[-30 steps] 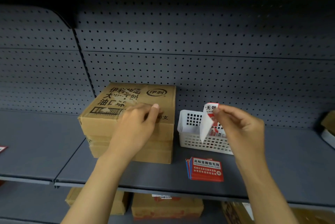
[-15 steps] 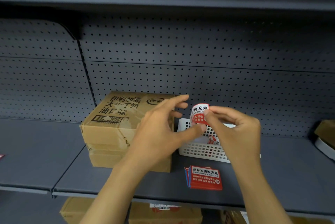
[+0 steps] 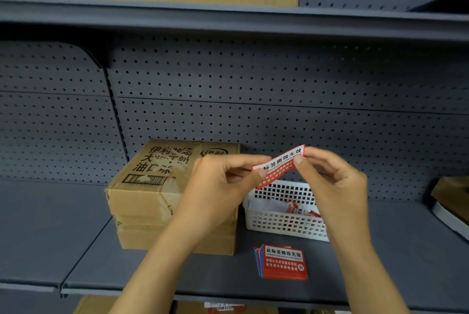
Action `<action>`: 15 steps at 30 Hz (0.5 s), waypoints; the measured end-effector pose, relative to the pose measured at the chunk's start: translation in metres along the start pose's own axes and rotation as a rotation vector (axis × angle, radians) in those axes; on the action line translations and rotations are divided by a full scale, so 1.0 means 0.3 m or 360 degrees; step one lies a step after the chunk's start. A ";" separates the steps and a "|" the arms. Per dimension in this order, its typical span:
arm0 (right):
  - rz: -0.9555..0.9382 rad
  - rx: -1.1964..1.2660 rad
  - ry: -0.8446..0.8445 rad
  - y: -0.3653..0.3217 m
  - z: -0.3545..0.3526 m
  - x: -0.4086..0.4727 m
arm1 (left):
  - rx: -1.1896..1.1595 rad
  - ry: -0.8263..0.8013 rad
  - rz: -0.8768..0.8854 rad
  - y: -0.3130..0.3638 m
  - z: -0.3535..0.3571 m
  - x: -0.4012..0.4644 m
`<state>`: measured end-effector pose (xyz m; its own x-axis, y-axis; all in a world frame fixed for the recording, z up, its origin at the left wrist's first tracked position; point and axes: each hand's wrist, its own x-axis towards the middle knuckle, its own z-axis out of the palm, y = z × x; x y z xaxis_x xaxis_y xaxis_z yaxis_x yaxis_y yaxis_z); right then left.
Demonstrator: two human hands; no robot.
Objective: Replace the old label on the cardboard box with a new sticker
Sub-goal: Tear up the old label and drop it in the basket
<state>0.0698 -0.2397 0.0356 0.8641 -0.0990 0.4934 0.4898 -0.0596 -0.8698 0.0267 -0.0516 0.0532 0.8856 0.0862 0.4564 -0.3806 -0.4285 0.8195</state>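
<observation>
A brown cardboard box (image 3: 152, 194) with black print and a barcode stands on the grey shelf, atop another box. Torn paper residue shows on its top by the barcode. A red and white sticker (image 3: 279, 165) hangs in the air to the right of the box, above a white basket. My left hand (image 3: 223, 186) pinches the sticker's left end and my right hand (image 3: 330, 179) pinches its right end. The sticker is stretched flat and tilted between them. My left forearm hides the box's right front.
A white perforated basket (image 3: 281, 224) with paper scraps stands right of the box. A stack of red stickers (image 3: 283, 263) lies near the grey shelf's front edge (image 3: 127, 288). Pegboard backs the shelf. More cartons sit above and below. Another object sits at far right (image 3: 451, 199).
My left hand left the box top and moved right to take the sticker's left end. Curled in my right hand before, the sticker is now spread flat between both hands. The view tilted upward.
</observation>
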 end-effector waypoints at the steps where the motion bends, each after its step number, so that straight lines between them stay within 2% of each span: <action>1: 0.0000 0.0021 0.0012 0.002 0.000 0.002 | -0.0011 -0.0016 0.0026 0.002 0.004 0.001; 10: 0.0036 0.0030 0.0151 -0.012 0.002 0.018 | -0.0014 -0.0088 0.0145 0.018 0.046 0.025; 12: -0.0070 -0.0027 0.0201 -0.011 -0.009 0.022 | -0.0036 -0.0103 0.0130 0.018 0.050 0.031; 15: -0.0277 -0.0161 0.0130 -0.011 -0.019 0.018 | -0.0059 -0.0109 0.0142 0.027 0.054 0.043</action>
<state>0.0720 -0.2458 0.0411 0.7531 -0.1585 0.6385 0.6134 -0.1817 -0.7686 0.0393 -0.0686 0.0600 0.8634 -0.0127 0.5043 -0.4671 -0.3979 0.7896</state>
